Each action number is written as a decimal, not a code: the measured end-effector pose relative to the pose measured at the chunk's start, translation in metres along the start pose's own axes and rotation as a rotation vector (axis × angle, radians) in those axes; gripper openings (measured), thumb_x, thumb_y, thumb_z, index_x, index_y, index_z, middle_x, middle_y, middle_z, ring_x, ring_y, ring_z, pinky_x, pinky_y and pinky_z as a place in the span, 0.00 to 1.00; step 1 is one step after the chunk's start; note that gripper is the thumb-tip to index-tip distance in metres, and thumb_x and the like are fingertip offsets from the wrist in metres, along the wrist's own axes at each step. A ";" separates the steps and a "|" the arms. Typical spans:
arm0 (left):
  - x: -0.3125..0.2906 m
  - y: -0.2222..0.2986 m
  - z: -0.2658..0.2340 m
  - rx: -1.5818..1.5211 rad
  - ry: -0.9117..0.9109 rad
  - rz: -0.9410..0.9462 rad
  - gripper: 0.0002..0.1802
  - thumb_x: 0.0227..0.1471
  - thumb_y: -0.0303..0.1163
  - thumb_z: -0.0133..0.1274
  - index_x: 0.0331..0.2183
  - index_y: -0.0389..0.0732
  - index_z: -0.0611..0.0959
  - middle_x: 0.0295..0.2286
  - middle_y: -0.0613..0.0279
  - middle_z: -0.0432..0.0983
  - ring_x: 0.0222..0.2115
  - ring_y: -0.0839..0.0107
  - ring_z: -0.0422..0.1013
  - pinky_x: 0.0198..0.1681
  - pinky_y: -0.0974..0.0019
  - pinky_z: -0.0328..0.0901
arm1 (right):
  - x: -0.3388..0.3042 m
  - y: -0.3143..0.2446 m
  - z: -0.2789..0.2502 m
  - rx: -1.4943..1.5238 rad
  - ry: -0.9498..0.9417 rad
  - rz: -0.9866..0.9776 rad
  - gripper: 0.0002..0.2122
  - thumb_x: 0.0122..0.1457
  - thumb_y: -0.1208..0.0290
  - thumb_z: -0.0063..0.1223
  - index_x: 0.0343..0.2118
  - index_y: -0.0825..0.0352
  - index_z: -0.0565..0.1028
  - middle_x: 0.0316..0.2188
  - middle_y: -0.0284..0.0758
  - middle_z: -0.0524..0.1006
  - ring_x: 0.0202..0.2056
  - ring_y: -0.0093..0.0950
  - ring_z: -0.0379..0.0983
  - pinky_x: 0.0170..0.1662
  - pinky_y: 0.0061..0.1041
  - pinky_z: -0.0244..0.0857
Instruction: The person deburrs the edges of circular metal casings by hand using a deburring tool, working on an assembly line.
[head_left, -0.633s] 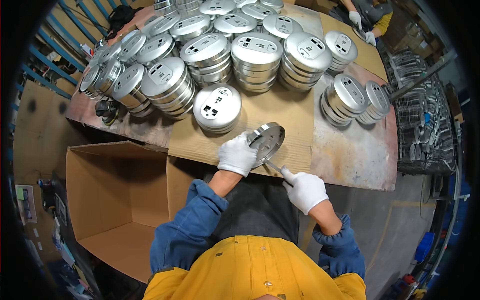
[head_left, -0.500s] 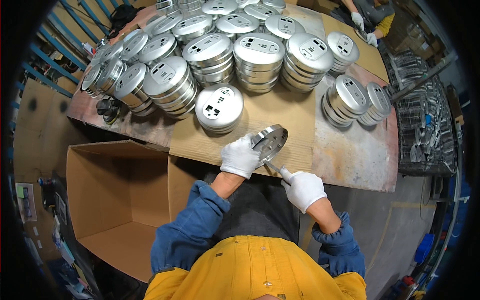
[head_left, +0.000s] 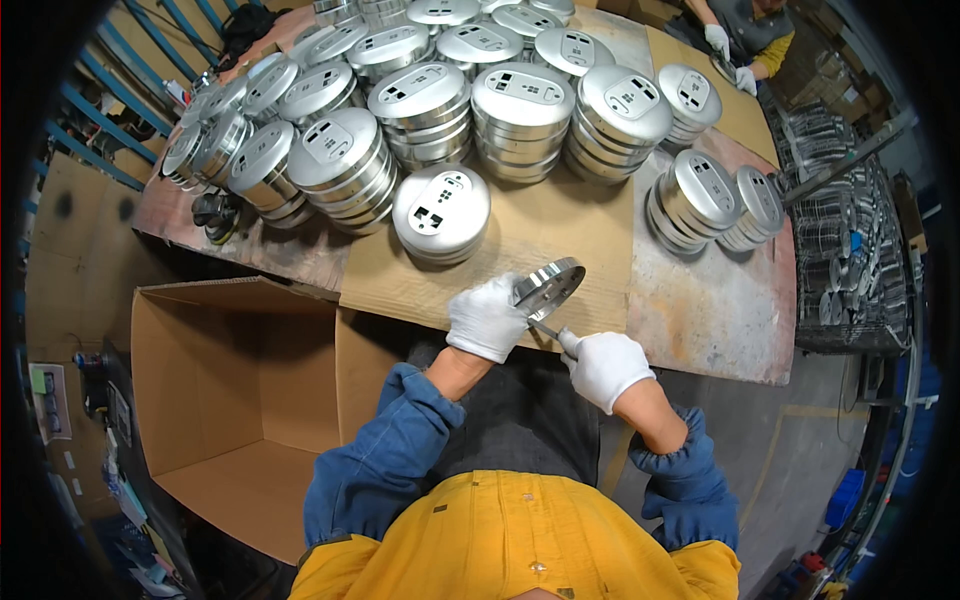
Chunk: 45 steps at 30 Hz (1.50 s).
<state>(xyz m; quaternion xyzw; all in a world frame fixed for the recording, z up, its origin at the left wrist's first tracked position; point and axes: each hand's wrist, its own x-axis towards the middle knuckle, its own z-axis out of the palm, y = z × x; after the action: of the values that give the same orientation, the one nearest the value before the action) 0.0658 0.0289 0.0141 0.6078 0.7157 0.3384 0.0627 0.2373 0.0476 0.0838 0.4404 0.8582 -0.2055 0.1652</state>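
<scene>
My left hand [head_left: 486, 318], in a white glove, is closed on the rim of a round silver metal cover [head_left: 553, 288]. The cover is tilted, its hollow inside partly in sight. In my gloved right hand [head_left: 606, 367] is a thin metal hand tool [head_left: 543, 329], its tip at the cover's lower edge; the exact kind of tool cannot be made out. Just beyond my left hand a short stack of like covers [head_left: 442, 212] stands on the cardboard sheet [head_left: 590, 225], the top one showing square and round cut-outs.
Tall stacks of silver covers [head_left: 520, 110] crowd the table's far side, with two shorter stacks [head_left: 700, 190] at the right. An open cardboard box [head_left: 235, 370] stands below the table edge at left. At far right, a wire basket [head_left: 850, 240] holds metal parts; a gloved co-worker [head_left: 745, 50] works behind.
The cover has turned in my left hand, so its rim lies flatter and its inside shows less. Both hands have shifted slightly right, and the tool stays at the cover's edge.
</scene>
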 end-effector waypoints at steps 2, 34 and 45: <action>-0.001 0.000 0.001 -0.012 -0.013 0.034 0.12 0.40 0.38 0.63 0.27 0.44 0.81 0.19 0.58 0.76 0.20 0.58 0.74 0.25 0.61 0.69 | 0.005 0.001 -0.005 0.014 -0.041 0.009 0.11 0.57 0.66 0.43 0.37 0.63 0.76 0.26 0.43 0.78 0.30 0.43 0.76 0.33 0.41 0.69; -0.003 -0.007 0.002 -0.072 0.046 -0.006 0.14 0.41 0.38 0.62 0.31 0.43 0.82 0.21 0.55 0.77 0.22 0.57 0.75 0.26 0.61 0.69 | 0.002 0.006 0.002 -0.007 -0.036 -0.007 0.14 0.60 0.65 0.40 0.47 0.59 0.71 0.27 0.42 0.78 0.31 0.42 0.75 0.32 0.40 0.68; 0.004 -0.012 0.003 -0.129 -0.002 -0.097 0.13 0.42 0.37 0.64 0.29 0.40 0.82 0.22 0.53 0.78 0.23 0.58 0.76 0.27 0.62 0.69 | 0.011 -0.007 -0.014 -0.097 -0.166 -0.072 0.17 0.54 0.73 0.40 0.47 0.68 0.70 0.24 0.46 0.77 0.28 0.43 0.76 0.30 0.40 0.69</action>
<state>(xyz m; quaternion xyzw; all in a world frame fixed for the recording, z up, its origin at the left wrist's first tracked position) 0.0566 0.0333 0.0068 0.5673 0.7209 0.3799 0.1188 0.2240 0.0589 0.0923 0.3822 0.8658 -0.2053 0.2494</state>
